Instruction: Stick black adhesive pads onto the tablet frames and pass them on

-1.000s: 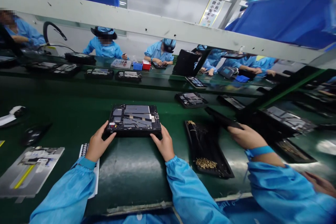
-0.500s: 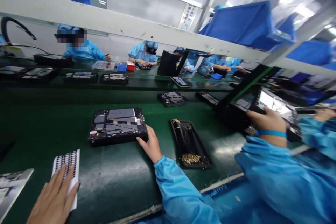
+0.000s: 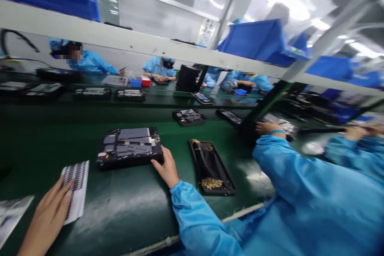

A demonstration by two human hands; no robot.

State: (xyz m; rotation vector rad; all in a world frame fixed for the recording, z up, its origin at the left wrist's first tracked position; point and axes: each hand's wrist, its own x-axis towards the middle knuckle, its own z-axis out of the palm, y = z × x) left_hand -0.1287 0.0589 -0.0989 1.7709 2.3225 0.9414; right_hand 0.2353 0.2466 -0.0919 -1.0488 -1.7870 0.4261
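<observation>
My right hand (image 3: 166, 167) rests its fingertips against the near edge of an opened tablet (image 3: 129, 148), which lies face down with its dark frame and grey internal panels showing. My left hand (image 3: 46, 220) lies well to the left, its fingers on a white sheet (image 3: 77, 184) printed with rows of small black pads. The sheet stands on the green conveyor belt (image 3: 90, 212). Whether my left fingers grip the sheet is hard to tell.
A black tray (image 3: 207, 164) holding gold screws lies right of the tablet. A co-worker's arm and banded hand (image 3: 268, 128) reach in at right, by a dark device. Several more tablets (image 3: 189, 117) lie farther along the belt, beneath a white crossbar (image 3: 150, 46).
My left hand has left the tablet and gone to the white sheet. The view has swung left, and a co-worker's arm now fills more of the right side.
</observation>
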